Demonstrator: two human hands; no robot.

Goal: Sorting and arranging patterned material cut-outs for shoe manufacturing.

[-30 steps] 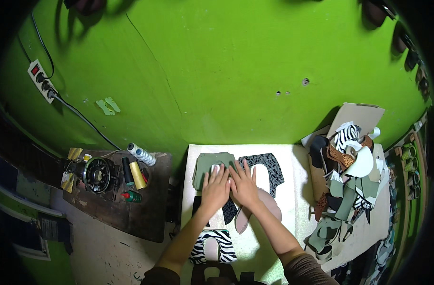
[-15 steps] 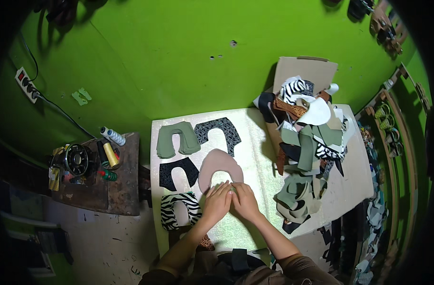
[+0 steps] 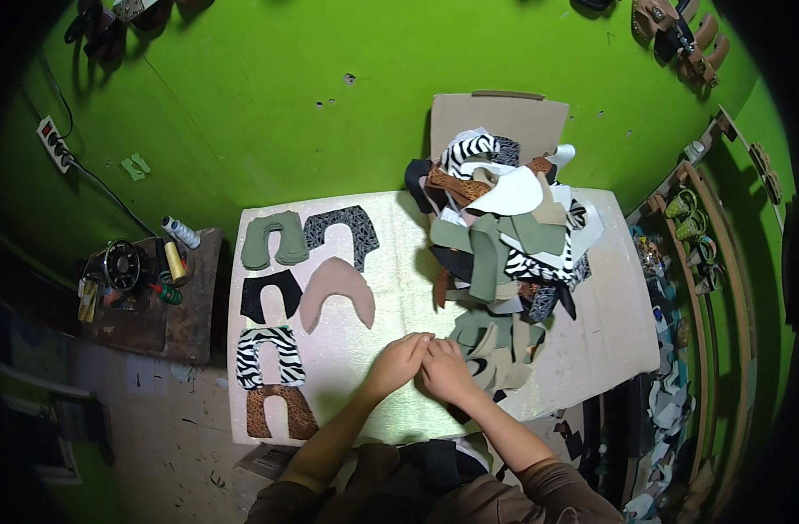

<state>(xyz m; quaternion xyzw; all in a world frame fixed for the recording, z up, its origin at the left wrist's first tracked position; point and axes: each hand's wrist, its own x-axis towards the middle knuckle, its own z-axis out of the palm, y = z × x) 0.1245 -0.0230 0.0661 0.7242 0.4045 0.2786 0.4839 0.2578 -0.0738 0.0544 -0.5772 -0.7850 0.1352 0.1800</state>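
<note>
My left hand [image 3: 397,365] and my right hand [image 3: 446,370] meet at the fingertips above the table's near middle. Their fingers are curled together, and whatever may be between them is hidden. Left of them lies a pinkish-beige U-shaped cutout [image 3: 338,284], apart from both hands. Around it rest more U-shaped pieces: a green stack [image 3: 258,242], a grey-black patterned one [image 3: 357,229], a black one [image 3: 264,293], a zebra-print stack [image 3: 249,360] and a leopard-print one [image 3: 258,412]. Just beyond my right hand sit green and beige cut pieces [image 3: 482,336].
A large heap of mixed cutouts [image 3: 522,231] spills from a cardboard box [image 3: 500,113] on the table's right. At left, a small dark table [image 3: 190,323] bears thread spools [image 3: 181,233] and a handwheel [image 3: 125,265]. A wooden rack with sandals [image 3: 692,223] stands right.
My hands have left the pinkish-beige cutout, which now lies flat by itself, and moved right toward the heap. The view has shifted to the right.
</note>
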